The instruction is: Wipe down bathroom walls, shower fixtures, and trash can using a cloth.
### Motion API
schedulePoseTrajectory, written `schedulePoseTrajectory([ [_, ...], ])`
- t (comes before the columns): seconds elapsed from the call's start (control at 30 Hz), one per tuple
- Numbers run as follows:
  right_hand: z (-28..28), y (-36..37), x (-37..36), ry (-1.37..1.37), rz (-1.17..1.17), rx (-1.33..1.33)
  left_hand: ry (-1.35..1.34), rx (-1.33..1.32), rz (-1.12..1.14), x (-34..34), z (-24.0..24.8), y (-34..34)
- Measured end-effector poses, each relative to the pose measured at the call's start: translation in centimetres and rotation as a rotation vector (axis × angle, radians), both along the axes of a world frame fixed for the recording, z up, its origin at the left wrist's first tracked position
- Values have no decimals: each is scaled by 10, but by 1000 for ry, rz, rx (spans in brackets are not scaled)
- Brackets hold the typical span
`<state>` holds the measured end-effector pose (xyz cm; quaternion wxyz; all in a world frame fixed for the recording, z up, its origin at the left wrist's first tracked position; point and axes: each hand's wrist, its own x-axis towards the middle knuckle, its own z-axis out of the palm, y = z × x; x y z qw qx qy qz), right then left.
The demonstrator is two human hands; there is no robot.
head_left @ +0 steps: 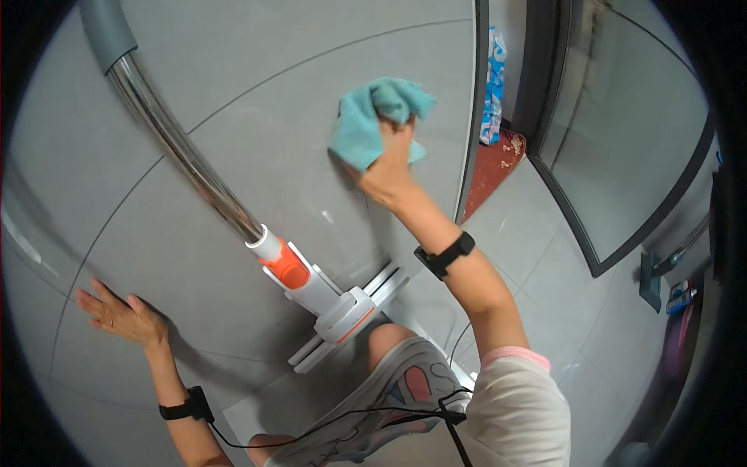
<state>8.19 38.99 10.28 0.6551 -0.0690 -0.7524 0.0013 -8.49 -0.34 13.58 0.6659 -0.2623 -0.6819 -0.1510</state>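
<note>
My right hand (387, 169) grips a bunched teal cloth (359, 124) against the large grey tiles (296, 117), toward the upper middle. The cloth hides most of its fingers. At the lower left, my left hand (124, 315) has its fingers spread and holds nothing. It is at the grey tiles; whether the palm presses on them, I cannot tell. Between my hands stretches a mop (180, 148) with a shiny metal pole and a grey grip. Its orange and white joint leads down to a flat white head (346, 317) close to my knee.
At the right stands a dark-framed glass door (622, 132). A red mat (492, 173) and a blue-and-white package (493, 86) show in the doorway. Against the far right wall is a grey-headed cleaning tool (652, 280). A black cable (342, 416) crosses my lap.
</note>
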Motion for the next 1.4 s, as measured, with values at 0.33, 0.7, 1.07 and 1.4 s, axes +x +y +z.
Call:
schedulePoseTrajectory([
  [0.33,-27,-15,-20,-70,32,44,43,-29,72,-6,-2,-11],
  [0.7,-187,133,-5,636,0,-758,51,-73,76,3,1,-5],
  [1.07,-81,-23,-41,468,-75,-406,44,-95,-25,1,-5,0],
  [1.4,-183,87,-11,305,-161,-384,72,-113,29,-11,-6,-9],
])
